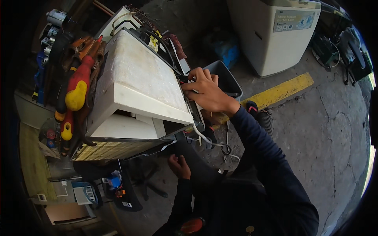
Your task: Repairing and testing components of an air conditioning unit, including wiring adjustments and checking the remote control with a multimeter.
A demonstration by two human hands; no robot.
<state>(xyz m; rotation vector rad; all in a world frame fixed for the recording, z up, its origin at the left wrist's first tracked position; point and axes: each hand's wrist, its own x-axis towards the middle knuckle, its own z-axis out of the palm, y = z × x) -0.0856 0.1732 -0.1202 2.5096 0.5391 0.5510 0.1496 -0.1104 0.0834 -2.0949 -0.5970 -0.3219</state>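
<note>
A worn white metal-cased appliance (pixel 147 70) stands in front of me, slightly left, with wires and inner parts exposed along its right side. My right hand (pixel 208 91) reaches over to that side. Its fingers are bent and closed at the dark wiring by the casing's edge; what they grip is hidden. Down near my lap, below the appliance, my left hand (pixel 180 167) hangs with loosely curled fingers, thumb apart, and nothing visible in it. A white cable (pixel 202 136) comes out at the appliance's near right corner.
Red-and-yellow-handled screwdrivers (pixel 76 94) and pliers crowd the appliance's left. Behind my right hand sits a grey bin (pixel 226 76). A large white machine (pixel 275 39) stands at the far right, near a yellow floor stripe (pixel 281 90). A corrugated hose (pixel 265 124) lies beside my right forearm.
</note>
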